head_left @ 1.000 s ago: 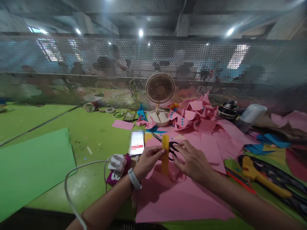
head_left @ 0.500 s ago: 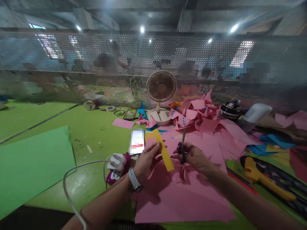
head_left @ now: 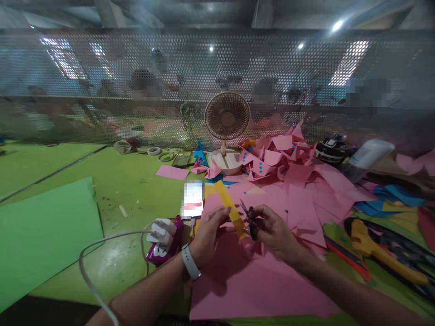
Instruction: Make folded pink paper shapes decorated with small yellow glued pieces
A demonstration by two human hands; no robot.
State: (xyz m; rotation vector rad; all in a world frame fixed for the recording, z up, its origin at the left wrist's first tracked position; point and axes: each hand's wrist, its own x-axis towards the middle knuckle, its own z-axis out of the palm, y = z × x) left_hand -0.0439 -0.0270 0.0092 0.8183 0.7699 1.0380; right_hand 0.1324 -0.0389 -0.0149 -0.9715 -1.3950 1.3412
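Observation:
My left hand [head_left: 212,231], with a white watch band at the wrist, pinches a yellow paper strip [head_left: 228,203] near its middle. The strip slants from upper left to lower right above the pink paper sheets [head_left: 244,290]. My right hand [head_left: 273,228] is closed around the handles of small dark scissors [head_left: 252,219]. Their blades point up and left, slightly apart, beside the strip's right edge; whether they touch it I cannot tell. A lit phone [head_left: 193,199] lies just beyond my left hand.
A fan [head_left: 227,117] stands at the back before a perforated metal screen [head_left: 136,59]. Folded pink paper pieces [head_left: 275,154] pile to its right. A purple power strip [head_left: 166,249] with a white cable sits at left, yellow-handled cutters [head_left: 380,253] at right, green sheet [head_left: 44,235] far left.
The scissors have turned from upright to pointing left and moved closer to the yellow strip. My left hand still holds the strip. The camera view has shifted slightly.

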